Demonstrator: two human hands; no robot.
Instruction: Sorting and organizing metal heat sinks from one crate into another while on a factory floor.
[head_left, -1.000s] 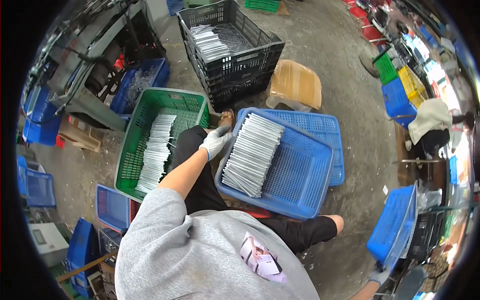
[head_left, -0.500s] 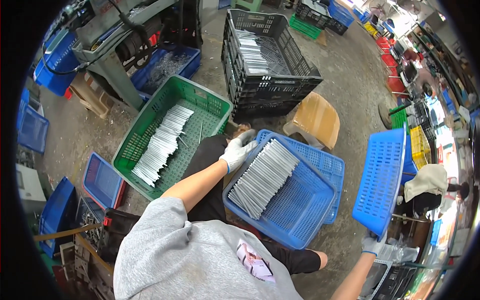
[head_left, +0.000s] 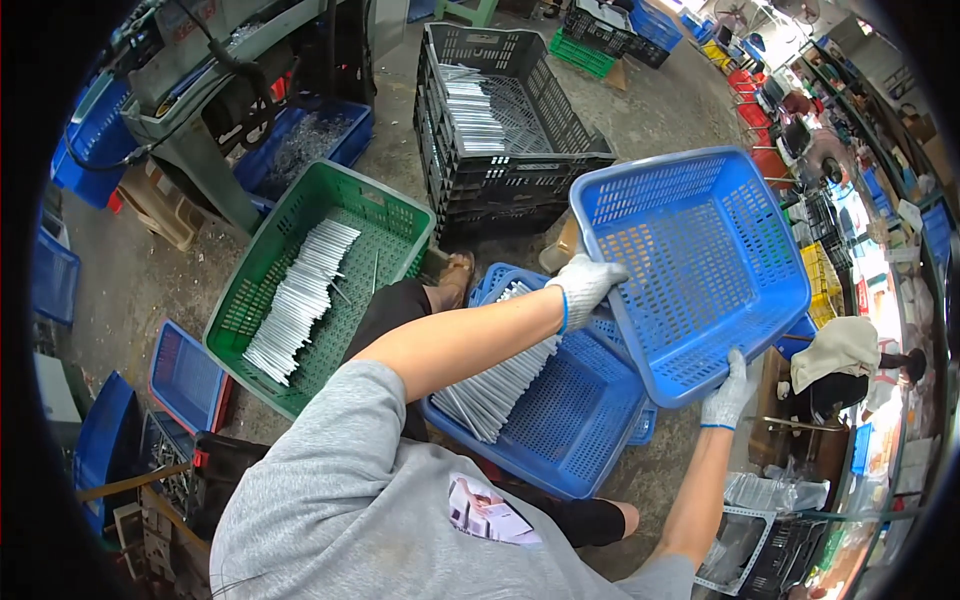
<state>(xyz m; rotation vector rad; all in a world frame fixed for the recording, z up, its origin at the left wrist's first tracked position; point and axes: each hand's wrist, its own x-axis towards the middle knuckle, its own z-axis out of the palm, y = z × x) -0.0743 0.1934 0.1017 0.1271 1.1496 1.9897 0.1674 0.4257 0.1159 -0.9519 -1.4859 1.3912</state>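
Both gloved hands carry an empty blue perforated plastic basket (head_left: 700,260), tilted with its open side toward the camera and held up above the floor. The left hand (head_left: 585,285), in a white knit glove, curls its fingers over the basket's near-left rim; the right hand (head_left: 728,392), gloved the same way, grips the lower rim from beneath, fingers closed on the edge.

Just below the left hand sits a second blue perforated plastic basket (head_left: 560,420) on the person's lap, holding a stack of thin silver metal strips (head_left: 500,385) laid side by side. Farther out to the left of that hand, a green plastic basket (head_left: 380,215) on the floor holds a similar row of strips, and beyond the hands a stack of black plastic crates (head_left: 500,190) carries more.

The step in hand looks like moving the empty basket into position. Setting it down would call for levelling it first and finding a free spot beside the loaded one, without knocking the strips.
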